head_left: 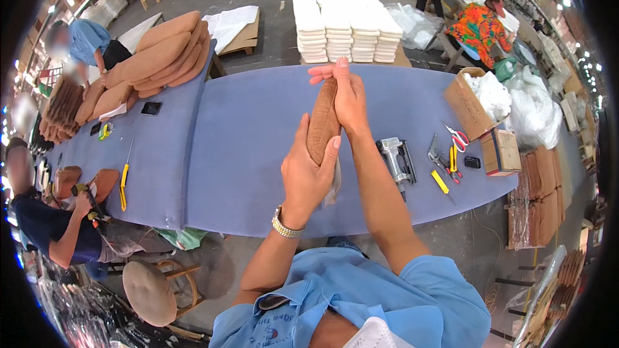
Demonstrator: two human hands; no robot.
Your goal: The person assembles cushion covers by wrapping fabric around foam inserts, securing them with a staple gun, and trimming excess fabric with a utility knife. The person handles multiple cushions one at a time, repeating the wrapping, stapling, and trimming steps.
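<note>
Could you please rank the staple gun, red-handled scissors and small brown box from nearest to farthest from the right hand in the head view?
From the right hand:
1. staple gun, to its lower right
2. red-handled scissors, farther right
3. small brown box, farthest right

From here I see a brown pad (322, 116) over a dusty-blue tabletop (245, 148). Round it come white stacked cushions (342, 22) at twelve o'clock, an orange shirt (476, 29) patterned with green at two, and orange-brown cushions (171, 48) at ten.
</note>
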